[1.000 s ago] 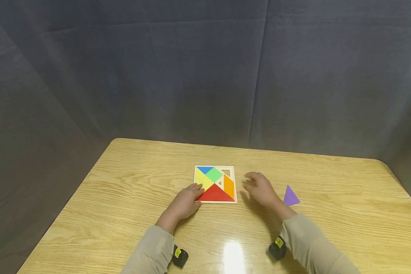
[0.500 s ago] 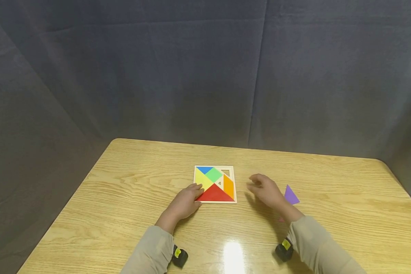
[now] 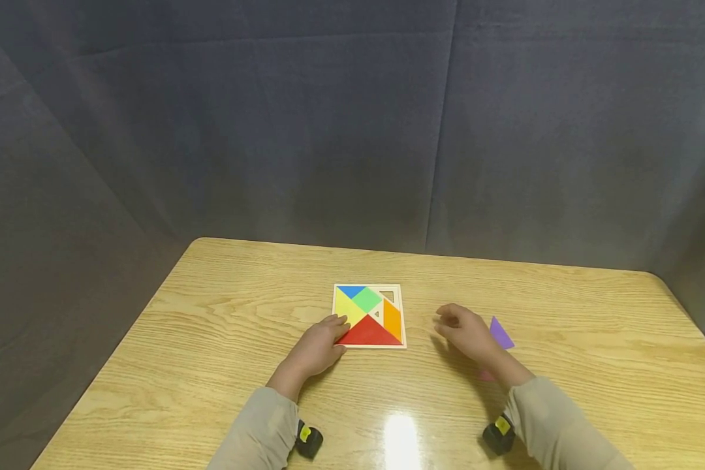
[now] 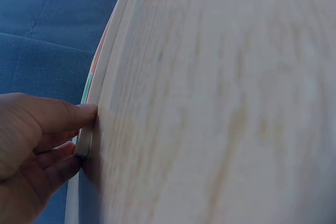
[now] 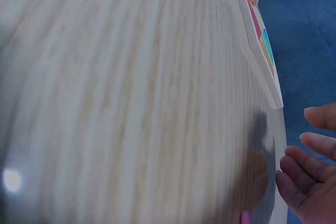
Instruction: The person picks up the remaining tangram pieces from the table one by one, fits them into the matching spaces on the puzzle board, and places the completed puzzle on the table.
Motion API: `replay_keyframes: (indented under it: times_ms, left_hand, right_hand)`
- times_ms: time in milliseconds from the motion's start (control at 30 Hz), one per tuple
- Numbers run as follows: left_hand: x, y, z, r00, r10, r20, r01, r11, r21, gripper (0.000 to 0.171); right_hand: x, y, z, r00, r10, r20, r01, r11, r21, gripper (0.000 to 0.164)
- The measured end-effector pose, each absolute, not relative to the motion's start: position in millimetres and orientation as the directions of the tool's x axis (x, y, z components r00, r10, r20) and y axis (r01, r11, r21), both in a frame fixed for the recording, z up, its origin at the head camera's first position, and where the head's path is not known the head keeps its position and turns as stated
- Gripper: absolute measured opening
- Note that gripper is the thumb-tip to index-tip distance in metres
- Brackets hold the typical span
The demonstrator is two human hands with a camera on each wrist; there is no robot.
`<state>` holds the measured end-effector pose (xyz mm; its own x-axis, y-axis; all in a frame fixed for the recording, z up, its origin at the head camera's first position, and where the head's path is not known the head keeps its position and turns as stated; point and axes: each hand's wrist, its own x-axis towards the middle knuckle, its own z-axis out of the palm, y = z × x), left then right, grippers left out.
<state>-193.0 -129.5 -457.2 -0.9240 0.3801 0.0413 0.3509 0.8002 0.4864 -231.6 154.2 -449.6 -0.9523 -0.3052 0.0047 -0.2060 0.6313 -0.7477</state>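
On the wood-grain tabletop [image 3: 241,281]: puzzle board [image 3: 397,294] flat, 5 coloured pieces set in, 2 spaces bare. Left hand [image 3: 316,347] at its near left corner, grip clamped on the board, thumb against near edge. Right hand [image 3: 465,331] right of board, fingers bent, grip apart. Purple triangle [image 3: 502,333] and pink piece [image 3: 486,376] lie partly hidden by right forearm [image 3: 505,367].

"what's on the tabletop [image 3: 229,307]?"

"the puzzle board [image 3: 378,307] with inset pieces [image 3: 373,331], left hand [image 3: 319,346] at its near left corner."

"right of it?"

"the right hand [image 3: 465,330], then a loose piece [image 3: 501,333]; a second piece [image 3: 485,376] lies nearer, partly hidden by the right wrist [image 3: 508,370]."

"and behind the tabletop?"

"a curtain [image 3: 305,143]."
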Motion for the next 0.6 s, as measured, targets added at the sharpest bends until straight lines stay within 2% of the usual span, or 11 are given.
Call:
replay_keyframes:
  times_ms: [600]
  left_hand:
    - [-193,-129,-457,-0.926,0.376,0.038,0.346,0.802,0.486,0.041]
  right_hand:
    - [-227,171,-446,-0.931,-0.364,-0.013,-0.241,0.644,-0.726,0.036]
